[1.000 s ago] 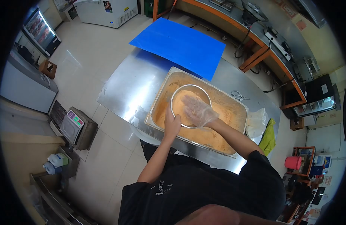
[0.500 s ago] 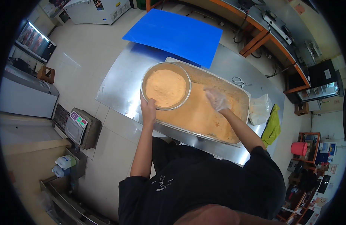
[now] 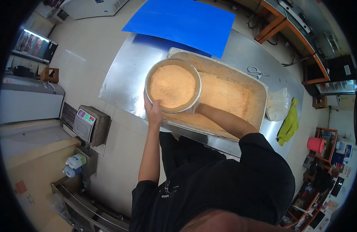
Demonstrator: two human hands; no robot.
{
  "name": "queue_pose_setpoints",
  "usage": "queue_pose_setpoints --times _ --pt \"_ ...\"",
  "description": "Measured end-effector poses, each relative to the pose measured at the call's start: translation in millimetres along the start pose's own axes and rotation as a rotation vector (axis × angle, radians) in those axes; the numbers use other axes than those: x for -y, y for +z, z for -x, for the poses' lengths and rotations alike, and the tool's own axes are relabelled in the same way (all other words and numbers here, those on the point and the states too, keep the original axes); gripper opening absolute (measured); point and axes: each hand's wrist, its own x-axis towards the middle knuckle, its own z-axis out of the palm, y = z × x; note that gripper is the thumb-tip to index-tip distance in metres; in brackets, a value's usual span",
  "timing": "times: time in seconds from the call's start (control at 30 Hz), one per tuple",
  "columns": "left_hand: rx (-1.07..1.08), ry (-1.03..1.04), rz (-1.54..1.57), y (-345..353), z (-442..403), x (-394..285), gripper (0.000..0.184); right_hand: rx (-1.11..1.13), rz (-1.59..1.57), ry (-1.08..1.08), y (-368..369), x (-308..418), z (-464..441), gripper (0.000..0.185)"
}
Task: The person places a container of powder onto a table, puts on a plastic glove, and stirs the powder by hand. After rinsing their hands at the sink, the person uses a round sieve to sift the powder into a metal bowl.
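In the head view, the person's bare left hand is closed on the side of a round, silver metal bowl. The thumb is up by the rim. The bowl has a big heap of soft, light orange powder in it. It is over the left part of a long, deep, silver metal tub, and part of it pokes out past the tub's side. More orange powder covers the bottom of the tub.

The right hand wears a thin, see-through plastic glove. Most of this hand is hidden by the bowl, so I cannot tell if its fingers are open or closed, or if it touches the bowl. The right arm reaches across the near side of the tub.

The tub sits on a shiny, silver metal table. A big, flat, bright blue board is at the far side of the table. Scissors with pale handles lie just past the tub's far side. By the right end of the tub is a see-through plastic bag with something whitish in it. A crumpled yellow-green cloth is next to the bag. Down on the left is a gray scale with pink and green buttons.
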Motion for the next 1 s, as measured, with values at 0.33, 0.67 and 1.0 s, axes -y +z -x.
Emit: queue_pose_setpoints --times 0.33,0.67,1.0 --pt "0.012 0.055 -0.044 -3 1 4 0.065 -0.123 -0.402 0.437 -52 -15 172 0.044" --pt "-0.015 -0.081 -0.054 9 8 5 0.064 0.326 -0.135 0.816 -45 38 161 0.054" --pt "0.217 -0.045 -0.353 41 13 16 0.066 0.107 0.111 0.675 -26 -22 217 0.038"
